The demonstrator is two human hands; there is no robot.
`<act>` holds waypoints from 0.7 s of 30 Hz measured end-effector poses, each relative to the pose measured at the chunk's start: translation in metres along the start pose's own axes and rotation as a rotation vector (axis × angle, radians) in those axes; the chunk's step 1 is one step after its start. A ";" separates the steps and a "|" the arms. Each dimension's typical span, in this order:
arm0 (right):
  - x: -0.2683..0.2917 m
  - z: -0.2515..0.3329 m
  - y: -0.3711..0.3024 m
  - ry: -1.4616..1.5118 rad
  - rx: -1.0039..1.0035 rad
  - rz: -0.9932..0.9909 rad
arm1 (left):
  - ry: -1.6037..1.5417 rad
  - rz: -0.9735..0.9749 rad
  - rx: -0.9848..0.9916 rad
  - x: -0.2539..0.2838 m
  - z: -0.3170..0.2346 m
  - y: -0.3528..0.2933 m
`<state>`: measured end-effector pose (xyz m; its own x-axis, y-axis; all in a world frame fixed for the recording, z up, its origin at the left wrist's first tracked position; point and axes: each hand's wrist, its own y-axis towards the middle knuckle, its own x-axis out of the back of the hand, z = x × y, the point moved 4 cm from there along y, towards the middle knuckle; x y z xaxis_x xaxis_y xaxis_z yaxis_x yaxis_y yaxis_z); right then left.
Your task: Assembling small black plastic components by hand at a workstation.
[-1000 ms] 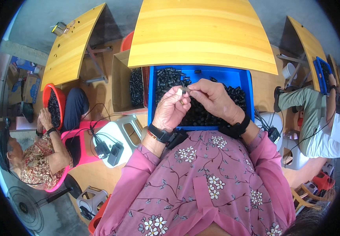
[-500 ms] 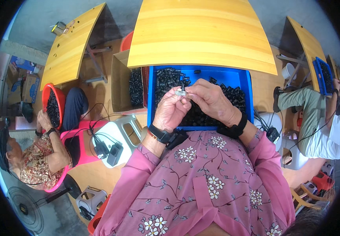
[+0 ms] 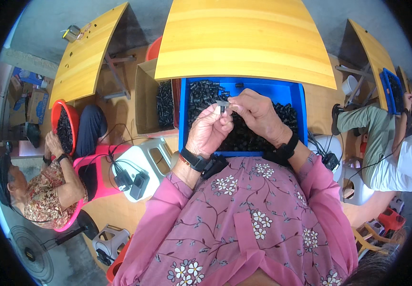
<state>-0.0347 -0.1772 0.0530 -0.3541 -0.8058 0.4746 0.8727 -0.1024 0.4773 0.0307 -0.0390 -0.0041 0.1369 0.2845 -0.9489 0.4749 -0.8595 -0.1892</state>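
Note:
Above a blue tray (image 3: 304, 114) heaped with small black parts (image 3: 229, 136), my two hands meet fingertip to fingertip. My left hand (image 3: 210, 128) is closed in a pinch around a small black cylindrical part (image 3: 223, 109). Across the top of that part lies a thin grey flat piece, like a small blade (image 3: 221, 103). The thumb and index finger of my right hand (image 3: 258, 117) close at the right end of the grey piece. Its exact kind is too small to tell, and my fingertips partly hide both things.
A wooden table (image 3: 244, 38) stands just beyond the tray. Left of the tray is a cardboard box (image 3: 146, 95) of black parts, with a white stool (image 3: 144, 167) nearer. Co-workers sit at both sides, one with a red basin (image 3: 75, 124), one beside another blue tray (image 3: 386, 90).
The black part has turned from sticking up above the grey piece to pointing down beneath it. My right hand has shifted slightly up and to the right.

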 end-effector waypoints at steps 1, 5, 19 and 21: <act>0.001 -0.002 0.001 0.001 -0.016 -0.019 | 0.004 -0.013 0.005 -0.002 0.001 -0.001; 0.000 0.010 -0.001 0.068 0.024 -0.032 | -0.034 -0.111 -0.044 0.000 0.001 -0.003; -0.001 0.001 -0.001 0.056 -0.019 0.016 | 0.075 -0.079 -0.059 -0.001 0.000 -0.002; -0.003 0.004 -0.001 0.044 0.001 0.025 | 0.078 -0.125 -0.077 -0.001 -0.001 -0.002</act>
<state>-0.0359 -0.1723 0.0543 -0.3167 -0.8332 0.4533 0.8807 -0.0810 0.4666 0.0304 -0.0374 -0.0030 0.1379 0.4220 -0.8960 0.5575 -0.7808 -0.2819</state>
